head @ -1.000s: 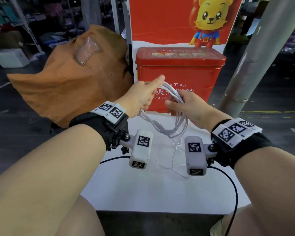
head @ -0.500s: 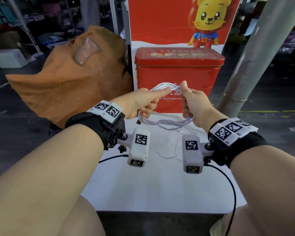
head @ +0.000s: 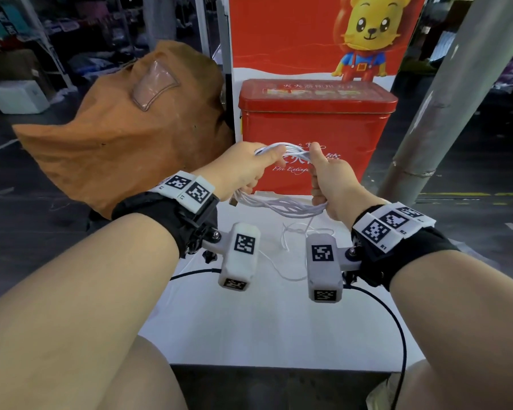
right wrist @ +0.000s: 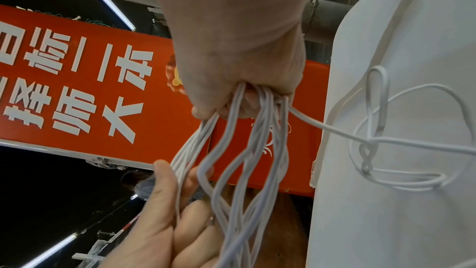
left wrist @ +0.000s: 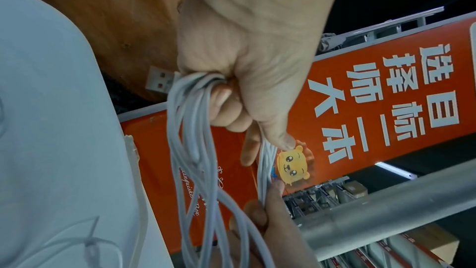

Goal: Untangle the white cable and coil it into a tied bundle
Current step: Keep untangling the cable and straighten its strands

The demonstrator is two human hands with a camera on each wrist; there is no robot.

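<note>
The white cable (head: pixel 282 207) is gathered into a long flat coil held level above the white table (head: pixel 264 327), in front of a red tin. My left hand (head: pixel 258 164) grips the coil's left end, thumb pressed on the upper strands. The USB plug (left wrist: pixel 158 80) sticks out beside its fingers. My right hand (head: pixel 317 176) holds the right end in a fist; the strands (right wrist: pixel 231 160) run out from under its curled fingers. A loose tail (right wrist: pixel 368 150) with a twisted tangle trails from the right hand onto the table.
The red tin (head: pixel 317 119) stands at the table's far edge under a red lion banner (head: pixel 308 31). A brown leather bag (head: pixel 125 128) slumps at the left. A grey pole (head: pixel 444 99) slants at the right. Black camera leads (head: pixel 397 327) hang below my wrists.
The coil hung from my hands a second ago; it now lies stretched level between them. My left thumb has slid onto the top strands, and my right hand has turned upright into a fist.
</note>
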